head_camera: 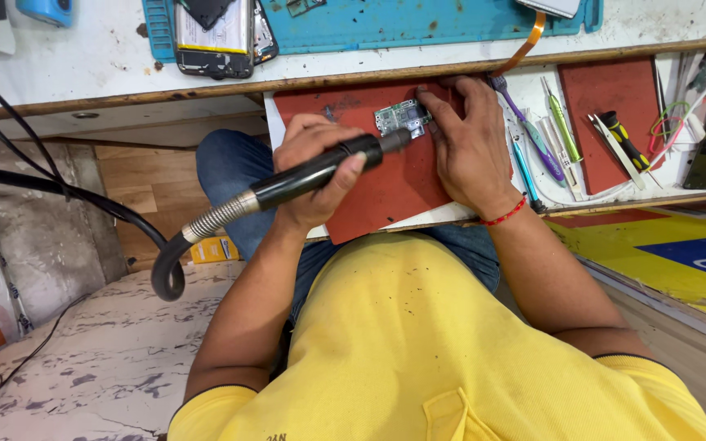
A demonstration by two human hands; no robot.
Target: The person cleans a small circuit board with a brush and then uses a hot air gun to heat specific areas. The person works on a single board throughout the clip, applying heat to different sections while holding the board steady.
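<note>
The fingers of the left hand [312,175] are closed around a black hot-air handle [320,170] whose tip meets a small circuit board [402,117] on the red mat [386,196], the right hand [467,143] presses flat beside it, its fingertips partly hidden, and the hose [175,261] leaves the view.

yellow polo shirt [418,343], dk collar trim, jeans [230,171], red wrist thread [507,214].

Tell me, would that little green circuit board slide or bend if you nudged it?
The circuit board looks thin, flat and probably stiff and light, so it would likely slide. That may be why the right hand pins it on the red mat. It probably won't roll.
</note>
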